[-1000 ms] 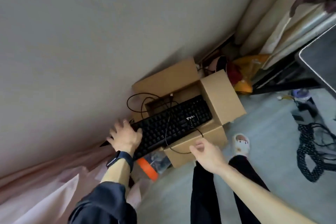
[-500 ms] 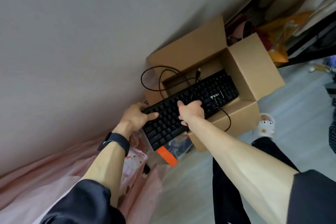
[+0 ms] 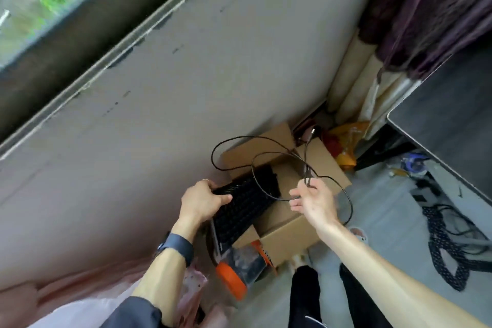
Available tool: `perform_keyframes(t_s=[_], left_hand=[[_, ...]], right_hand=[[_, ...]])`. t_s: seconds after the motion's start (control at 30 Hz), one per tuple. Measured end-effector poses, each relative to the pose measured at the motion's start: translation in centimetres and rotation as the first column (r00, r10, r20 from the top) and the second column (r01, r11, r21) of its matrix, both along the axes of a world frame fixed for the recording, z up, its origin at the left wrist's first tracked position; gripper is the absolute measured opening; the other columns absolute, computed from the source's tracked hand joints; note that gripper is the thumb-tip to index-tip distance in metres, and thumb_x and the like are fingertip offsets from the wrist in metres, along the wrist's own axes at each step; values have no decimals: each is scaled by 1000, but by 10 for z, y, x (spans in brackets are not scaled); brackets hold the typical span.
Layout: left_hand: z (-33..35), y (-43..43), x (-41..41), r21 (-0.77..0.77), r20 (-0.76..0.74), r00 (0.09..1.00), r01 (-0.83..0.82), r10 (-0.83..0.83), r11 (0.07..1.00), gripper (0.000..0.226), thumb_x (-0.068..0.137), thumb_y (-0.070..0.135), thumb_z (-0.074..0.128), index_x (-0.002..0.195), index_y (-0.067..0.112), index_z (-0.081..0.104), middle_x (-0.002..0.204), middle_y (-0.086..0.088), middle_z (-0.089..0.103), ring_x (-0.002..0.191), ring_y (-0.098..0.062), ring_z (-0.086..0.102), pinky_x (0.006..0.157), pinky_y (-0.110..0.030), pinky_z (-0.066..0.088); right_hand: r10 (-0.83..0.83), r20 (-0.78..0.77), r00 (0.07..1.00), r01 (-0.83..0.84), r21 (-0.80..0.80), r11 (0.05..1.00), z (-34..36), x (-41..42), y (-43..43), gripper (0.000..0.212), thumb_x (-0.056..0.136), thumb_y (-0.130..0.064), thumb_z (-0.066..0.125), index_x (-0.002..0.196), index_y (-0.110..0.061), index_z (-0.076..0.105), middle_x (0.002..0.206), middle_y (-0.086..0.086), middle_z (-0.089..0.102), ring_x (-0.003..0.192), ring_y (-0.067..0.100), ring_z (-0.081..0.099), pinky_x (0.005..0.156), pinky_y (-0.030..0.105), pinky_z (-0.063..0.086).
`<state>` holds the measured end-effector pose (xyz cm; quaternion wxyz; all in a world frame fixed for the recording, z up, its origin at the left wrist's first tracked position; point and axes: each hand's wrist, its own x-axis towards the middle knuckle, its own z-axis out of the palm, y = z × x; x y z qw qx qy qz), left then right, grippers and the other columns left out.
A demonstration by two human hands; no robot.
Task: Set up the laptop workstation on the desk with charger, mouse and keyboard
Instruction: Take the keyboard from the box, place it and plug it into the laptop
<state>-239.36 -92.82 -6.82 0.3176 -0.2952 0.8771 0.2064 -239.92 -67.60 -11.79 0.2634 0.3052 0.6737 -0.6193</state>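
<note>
Left hand (image 3: 203,201) grips keyboard (image 3: 245,205); right hand (image 3: 315,201) holds its cable (image 3: 266,141).

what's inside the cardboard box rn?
The cardboard box is open. Beside the keyboard only bare cardboard shows. The keyboard, gripped by the left hand, and the cable pinched by the right hand cover the rest, so anything underneath is hidden.

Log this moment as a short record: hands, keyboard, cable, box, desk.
left hand: grips the edge of the keyboard
right hand: holds the cable
keyboard: black, tilted, partly over the open box
cable: hangs in loose loops above the box
desk: off to the right, keyboard not yet on it
</note>
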Motion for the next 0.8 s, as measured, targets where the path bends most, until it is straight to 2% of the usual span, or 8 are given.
perform_keyframes(t_s=[0.17,0.27,0.4,0.5,0.67,0.73,0.8], left_hand=[[107,13,-24,-130,-49,992,112,-119,985,47,72,51,77,100,16,65,102,-7,70,95,-29,64,71,-30,45],[155,22,-30,-144,-86,987,119,-133,982,44,68,54,77,89,18,65,89,-4,70,80,-24,63,67,-29,48],[215,44,-33,-130,-173,970,147,-168,981,44,65,57,76,81,18,66,76,-2,70,66,-19,66,58,-28,52],[251,68,-36,-86,-263,942,193,-209,977,41,67,56,77,79,17,70,73,0,72,65,-19,69,68,-34,60],[302,113,-51,92,-383,906,230,-179,969,37,69,48,81,79,13,73,73,-2,74,68,-20,73,63,-33,61],[319,134,-61,185,-422,893,253,-156,950,32,70,43,83,79,14,75,75,-3,74,73,-20,72,55,-28,57],[335,154,-70,275,-441,887,283,-141,919,27,71,39,84,80,14,75,77,-4,75,74,-20,72,55,-28,56]], right_hand=[[76,-207,975,-66,52,996,92,-9,43,16,103,-22,53,111,-8,57,88,7,73,62,15,70,57,25,58],[98,-308,946,-72,92,993,131,-6,66,12,103,-25,55,108,-16,59,87,5,75,66,17,72,61,29,60],[58,-416,907,-1,135,991,178,2,99,6,102,-26,56,100,-23,61,82,3,75,64,20,72,64,36,62],[18,-510,860,78,165,983,205,9,126,9,102,-25,55,96,-29,59,80,2,74,62,18,70,62,31,59],[-88,-656,750,297,214,930,245,21,180,16,101,-18,55,94,-32,58,79,-2,75,61,16,71,59,18,56],[-157,-699,697,403,202,893,259,27,206,17,101,-14,54,94,-30,58,80,0,74,60,14,71,60,18,56],[-216,-719,661,483,187,855,268,34,231,13,101,-14,54,97,-26,58,83,2,74,59,14,70,64,26,59]])
